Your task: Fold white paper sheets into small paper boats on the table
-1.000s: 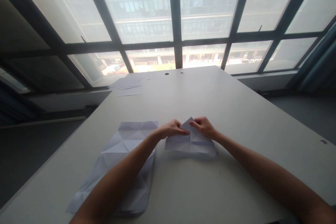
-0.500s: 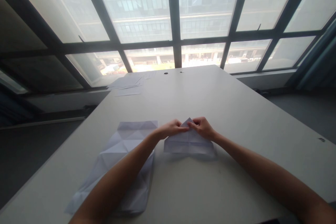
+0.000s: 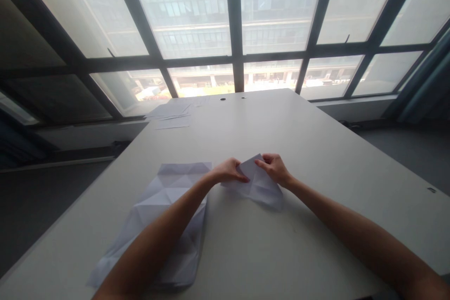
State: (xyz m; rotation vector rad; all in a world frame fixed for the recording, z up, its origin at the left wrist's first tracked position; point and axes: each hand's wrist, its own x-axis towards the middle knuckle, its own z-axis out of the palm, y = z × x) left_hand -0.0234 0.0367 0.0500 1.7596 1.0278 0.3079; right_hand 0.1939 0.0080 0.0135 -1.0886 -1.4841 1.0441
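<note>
A folded sheet of white paper (image 3: 258, 185) is held between my two hands over the table, its peak pointing away from me and its lower edge blurred. My left hand (image 3: 230, 170) pinches the paper's left side, thumb on top. At the upper right of the sheet, my right hand (image 3: 275, 167) grips it near the peak between thumb and fingers. Creased white sheets (image 3: 168, 197) lie in a pile to the left, partly hidden beneath my left forearm.
The white table (image 3: 298, 145) reaches toward a wall of windows. Several flat papers (image 3: 170, 111) lie at its far left. Near the far edge is a dark round hole (image 3: 222, 99). A blue curtain (image 3: 416, 89) hangs at the right.
The folded paper has turned and tilted, its peak shifting slightly right. My left hand has slid down along the left side, and my right hand has moved a little right.
</note>
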